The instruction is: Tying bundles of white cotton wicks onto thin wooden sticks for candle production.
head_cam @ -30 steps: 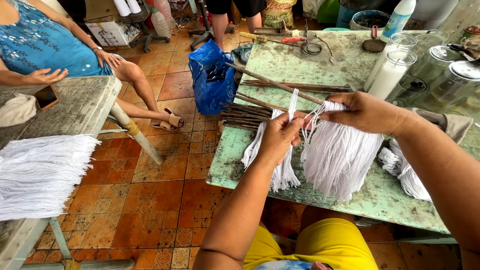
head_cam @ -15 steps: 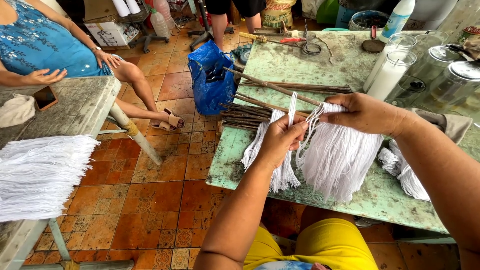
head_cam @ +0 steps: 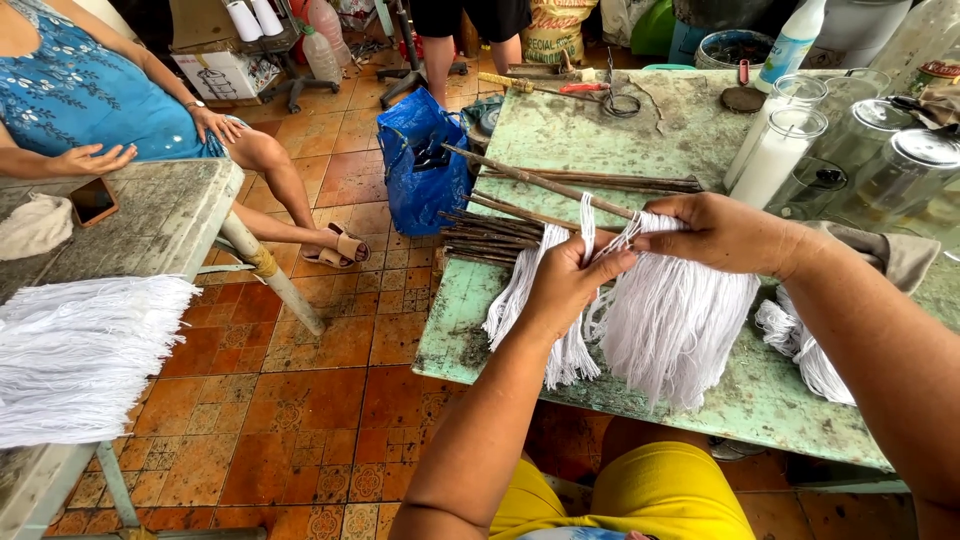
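At the far left we see a grey bench (head_cam: 160, 215) whose near edge is hung with a spread of white yarn (head_cam: 75, 355), and a seated person in a blue dress (head_cam: 85, 95) resting a hand on it beside a phone (head_cam: 92, 200). Between that bench and ours lies an open stretch of orange tiled floor (head_cam: 300, 420), wide and free, with only a blue bag (head_cam: 425, 170) standing against our green bench (head_cam: 760, 400). The near edge of our bench runs just in front of our yellow lap, and the white string fringe (head_cam: 670, 320) hangs over it. Our left hand (head_cam: 565, 285) has its grip closed on a few strands, pinching them up by the thin stick (head_cam: 530, 180), with a smaller bunch trailing below it. Our right hand (head_cam: 720, 232) has its grip closed over the top of the thick bundle of fringe, pressing it to the stick. The strings look clean, straight and loosely parted at their ends. A heap of dark twigs (head_cam: 490, 235) lies just left of our hands. Farther right, clear jars (head_cam: 790, 140) crowd the back of the bench, leaving little room there.
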